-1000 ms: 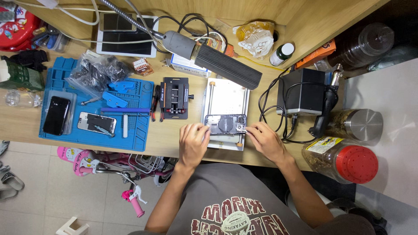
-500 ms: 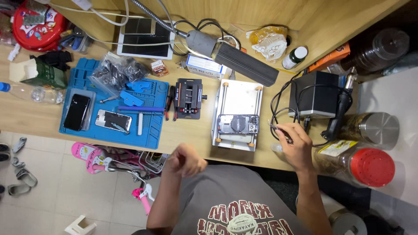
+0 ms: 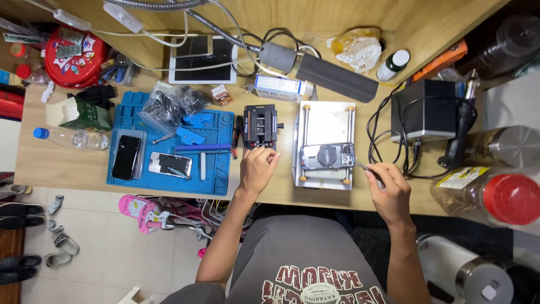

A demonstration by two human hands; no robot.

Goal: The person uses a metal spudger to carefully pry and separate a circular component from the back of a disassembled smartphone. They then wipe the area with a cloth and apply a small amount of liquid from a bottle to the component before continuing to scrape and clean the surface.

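Clutter fills the far left of the table (image 3: 67,169): a red round tin (image 3: 76,56), a green carton (image 3: 84,114) and a clear plastic bottle (image 3: 73,138) lying on its side. Next comes a blue work mat (image 3: 216,174) carrying 2 phones, a dark one (image 3: 126,157) and a lighter one (image 3: 170,165), with a clear bag of dark parts (image 3: 171,104) at its top edge. Behind the mat lies a white tablet (image 3: 202,61).

Just right of the mat stands a small black clamp fixture (image 3: 260,125). The left hand (image 3: 257,169) now rests at its near edge, fingers curled loosely and touching the fixture; 0.5 s ago this hand was balled up off the table edge, and 1.0 s ago it lay on the metal plate.

Further right sits the metal heating plate (image 3: 323,121) with a phone frame (image 3: 326,156) lying across its near end, unmoved over the 3 pictures. The right hand (image 3: 388,191) is just beside the plate's right edge, fingers pinched together on a thin tool (image 3: 363,166) whose tip points at the frame; 0.5 s ago the hand was a little further from it, near the cables.

Beyond it stands a black box-shaped unit (image 3: 423,110) with looped cables (image 3: 388,146), then a steel canister (image 3: 509,145) and a red-lidded jar (image 3: 495,197).
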